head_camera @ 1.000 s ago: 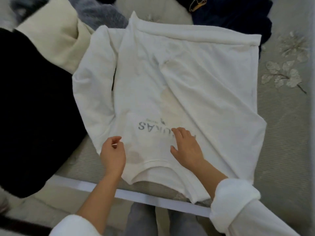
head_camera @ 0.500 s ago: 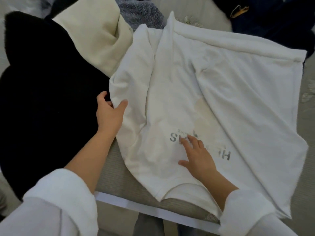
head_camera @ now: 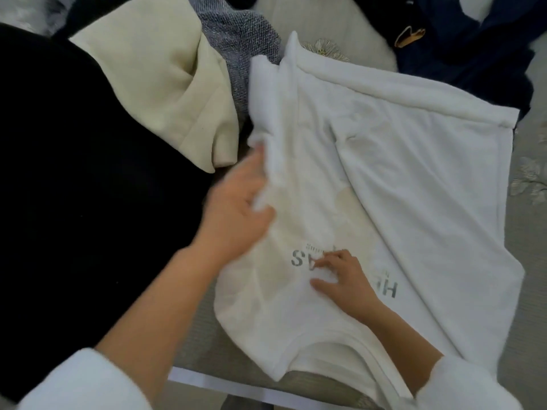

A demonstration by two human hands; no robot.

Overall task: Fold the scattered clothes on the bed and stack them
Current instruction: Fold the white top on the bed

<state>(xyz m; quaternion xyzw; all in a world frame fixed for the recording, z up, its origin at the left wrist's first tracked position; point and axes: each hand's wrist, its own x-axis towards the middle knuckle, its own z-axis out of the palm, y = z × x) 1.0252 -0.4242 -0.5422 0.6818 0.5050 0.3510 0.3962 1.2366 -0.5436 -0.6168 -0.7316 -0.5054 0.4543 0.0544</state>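
In the head view, the white fleece sweatshirt with grey printed lettering (head_camera: 414, 187) lies spread over the grey patterned bed (head_camera: 527, 291) beneath it, neckline nearest the person. The left hand (head_camera: 236, 208) grips the bunched sleeve (head_camera: 266, 113) at the sweatshirt's left side. The right hand (head_camera: 346, 279) presses straight fingers on the sweatshirt's lettering, holding nothing. The sleeve should probably be carried across the chest while the right hand pins the body, keeping the crease straight. The fabric looks thick, soft and faintly yellowed at the centre.

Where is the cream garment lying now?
In the head view, the cream garment lies upper left, between the black garment and the white sweatshirt.
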